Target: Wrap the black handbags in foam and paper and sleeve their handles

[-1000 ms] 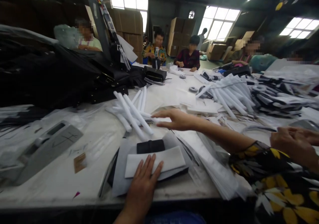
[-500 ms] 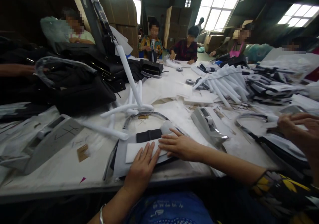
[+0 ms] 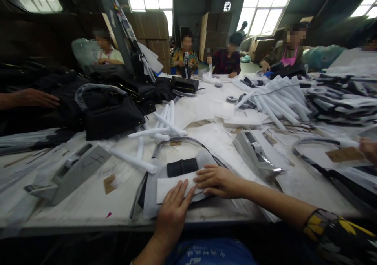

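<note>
My left hand lies flat, fingers spread, on a white foam sheet at the table's near edge. My right hand rests flat beside it, fingers stretched over the sheet's right end. The sheet lies on a grey cloth. A black folded piece sits just behind the sheet. A curved wrapped handle arcs behind that. Neither hand grips anything.
White foam tubes lie behind the handle, with more at the back right. Grey tape dispensers stand at left and right. Black bags pile up at left, near another person's hand. Several people work at the far end.
My right hand drew back from the white tubes and settled flat on the sheet next to my left hand. A tube that stood up half a second ago now lies down.
</note>
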Action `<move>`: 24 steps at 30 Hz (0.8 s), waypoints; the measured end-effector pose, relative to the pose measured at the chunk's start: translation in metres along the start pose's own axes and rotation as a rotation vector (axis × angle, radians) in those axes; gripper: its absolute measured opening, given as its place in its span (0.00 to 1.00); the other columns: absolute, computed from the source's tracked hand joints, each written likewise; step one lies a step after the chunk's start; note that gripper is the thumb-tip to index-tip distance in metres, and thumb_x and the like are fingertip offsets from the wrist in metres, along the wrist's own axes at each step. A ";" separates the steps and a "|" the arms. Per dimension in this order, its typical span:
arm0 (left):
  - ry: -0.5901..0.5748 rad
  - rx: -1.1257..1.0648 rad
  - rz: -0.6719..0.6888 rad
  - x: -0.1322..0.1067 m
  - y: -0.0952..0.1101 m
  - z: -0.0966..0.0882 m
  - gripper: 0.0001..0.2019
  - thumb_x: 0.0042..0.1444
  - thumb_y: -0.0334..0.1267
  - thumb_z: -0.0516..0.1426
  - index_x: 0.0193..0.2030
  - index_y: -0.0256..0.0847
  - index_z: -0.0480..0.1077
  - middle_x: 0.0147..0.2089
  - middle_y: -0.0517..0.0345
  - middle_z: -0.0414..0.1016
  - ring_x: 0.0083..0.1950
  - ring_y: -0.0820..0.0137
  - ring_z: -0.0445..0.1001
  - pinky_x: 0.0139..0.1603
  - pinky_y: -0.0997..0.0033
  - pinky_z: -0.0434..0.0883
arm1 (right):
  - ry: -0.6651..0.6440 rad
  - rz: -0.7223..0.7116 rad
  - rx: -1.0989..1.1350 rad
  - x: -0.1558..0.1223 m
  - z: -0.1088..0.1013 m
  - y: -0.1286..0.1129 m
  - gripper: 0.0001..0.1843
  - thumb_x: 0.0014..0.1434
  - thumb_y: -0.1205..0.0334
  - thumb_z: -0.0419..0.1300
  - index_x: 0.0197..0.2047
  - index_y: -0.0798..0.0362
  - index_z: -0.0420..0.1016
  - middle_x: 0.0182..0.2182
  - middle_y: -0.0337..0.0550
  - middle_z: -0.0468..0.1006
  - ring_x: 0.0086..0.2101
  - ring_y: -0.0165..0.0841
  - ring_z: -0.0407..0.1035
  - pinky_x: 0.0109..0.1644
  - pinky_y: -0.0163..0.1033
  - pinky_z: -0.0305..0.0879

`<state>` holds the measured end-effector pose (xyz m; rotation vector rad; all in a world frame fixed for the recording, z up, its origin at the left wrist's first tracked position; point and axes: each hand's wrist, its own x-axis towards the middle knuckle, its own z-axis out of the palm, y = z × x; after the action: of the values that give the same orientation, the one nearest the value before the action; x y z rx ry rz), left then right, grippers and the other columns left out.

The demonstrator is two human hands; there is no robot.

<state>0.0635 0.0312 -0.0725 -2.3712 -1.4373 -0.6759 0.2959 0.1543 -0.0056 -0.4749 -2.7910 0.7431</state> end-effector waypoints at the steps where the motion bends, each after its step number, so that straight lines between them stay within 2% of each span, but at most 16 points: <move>1: 0.005 -0.002 -0.008 0.000 0.000 0.000 0.28 0.63 0.20 0.47 0.66 0.45 0.65 0.67 0.50 0.67 0.67 0.59 0.67 0.59 0.55 0.73 | 0.022 0.043 0.046 0.010 -0.010 -0.001 0.14 0.69 0.56 0.57 0.53 0.46 0.79 0.52 0.41 0.80 0.56 0.37 0.71 0.66 0.45 0.58; 2: 0.010 -0.004 -0.017 0.000 0.000 0.000 0.28 0.63 0.20 0.46 0.66 0.46 0.66 0.67 0.50 0.67 0.67 0.59 0.67 0.59 0.56 0.74 | 0.073 0.107 0.064 0.023 -0.021 -0.001 0.14 0.69 0.55 0.56 0.50 0.46 0.81 0.48 0.41 0.82 0.52 0.36 0.74 0.61 0.41 0.64; 4: 0.021 -0.007 -0.034 -0.001 0.000 0.001 0.29 0.62 0.20 0.46 0.66 0.46 0.66 0.68 0.51 0.67 0.67 0.60 0.67 0.58 0.57 0.74 | 0.231 0.250 0.018 0.058 -0.042 0.006 0.14 0.70 0.56 0.55 0.48 0.48 0.82 0.45 0.41 0.83 0.47 0.35 0.77 0.55 0.37 0.68; 6: 0.033 -0.007 -0.046 -0.002 0.000 0.003 0.30 0.61 0.19 0.46 0.66 0.46 0.66 0.68 0.51 0.66 0.67 0.60 0.66 0.59 0.58 0.73 | 0.362 0.346 -0.098 0.102 -0.057 0.018 0.14 0.70 0.58 0.55 0.50 0.51 0.80 0.49 0.44 0.81 0.49 0.37 0.75 0.57 0.39 0.66; 8: 0.045 -0.006 -0.046 -0.003 0.000 0.005 0.31 0.60 0.19 0.46 0.67 0.46 0.64 0.68 0.51 0.66 0.68 0.60 0.65 0.59 0.58 0.73 | 0.383 0.373 -0.161 0.148 -0.062 0.026 0.16 0.70 0.60 0.54 0.54 0.55 0.77 0.54 0.52 0.77 0.54 0.43 0.71 0.60 0.45 0.64; 11: 0.058 -0.004 -0.043 -0.003 0.000 0.008 0.32 0.59 0.19 0.46 0.68 0.47 0.63 0.69 0.52 0.65 0.69 0.60 0.64 0.59 0.58 0.73 | 0.295 0.303 -0.191 0.211 -0.044 0.017 0.19 0.70 0.56 0.54 0.58 0.55 0.74 0.54 0.54 0.76 0.55 0.46 0.69 0.59 0.49 0.64; 13: 0.071 -0.001 -0.041 -0.002 0.001 0.010 0.32 0.58 0.19 0.46 0.67 0.46 0.64 0.69 0.51 0.65 0.68 0.59 0.65 0.58 0.59 0.74 | 0.187 0.230 -0.199 0.243 -0.019 -0.003 0.23 0.67 0.48 0.56 0.59 0.52 0.73 0.51 0.52 0.78 0.53 0.47 0.70 0.56 0.49 0.67; 15: 0.090 0.003 -0.044 -0.002 0.001 0.012 0.31 0.59 0.20 0.46 0.67 0.45 0.65 0.67 0.50 0.67 0.67 0.59 0.66 0.57 0.58 0.74 | 0.071 0.202 -0.209 0.266 0.007 -0.025 0.31 0.59 0.42 0.63 0.59 0.52 0.71 0.48 0.54 0.80 0.50 0.50 0.73 0.50 0.51 0.70; 17: 0.112 0.006 -0.041 -0.003 0.001 0.014 0.30 0.59 0.20 0.47 0.66 0.45 0.65 0.66 0.50 0.69 0.66 0.58 0.68 0.56 0.58 0.75 | -0.024 0.221 -0.218 0.280 0.024 -0.042 0.36 0.51 0.46 0.71 0.59 0.53 0.71 0.45 0.55 0.82 0.45 0.51 0.75 0.44 0.49 0.73; 19: 0.115 -0.003 -0.038 -0.003 0.001 0.015 0.29 0.59 0.21 0.48 0.66 0.44 0.66 0.66 0.49 0.69 0.66 0.58 0.68 0.57 0.57 0.74 | -0.065 0.254 -0.218 0.282 0.026 -0.049 0.33 0.51 0.55 0.72 0.58 0.54 0.71 0.43 0.55 0.82 0.42 0.50 0.77 0.41 0.46 0.73; 22: 0.055 -0.026 -0.030 -0.002 0.001 0.010 0.29 0.59 0.21 0.48 0.66 0.43 0.66 0.68 0.48 0.67 0.68 0.58 0.66 0.60 0.55 0.72 | -0.017 0.282 -0.198 0.258 -0.003 -0.045 0.25 0.59 0.63 0.65 0.59 0.57 0.71 0.47 0.57 0.81 0.46 0.48 0.76 0.45 0.45 0.71; 24: -0.026 -0.042 -0.035 0.002 0.001 0.003 0.29 0.59 0.21 0.49 0.66 0.43 0.66 0.68 0.48 0.65 0.68 0.57 0.66 0.64 0.48 0.68 | 0.029 0.279 -0.172 0.222 -0.034 -0.039 0.21 0.62 0.64 0.62 0.58 0.54 0.72 0.50 0.51 0.80 0.49 0.45 0.74 0.51 0.43 0.69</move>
<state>0.0660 0.0336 -0.0744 -2.4006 -1.4930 -0.6932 0.0901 0.2179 0.0706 -0.9131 -2.8056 0.5430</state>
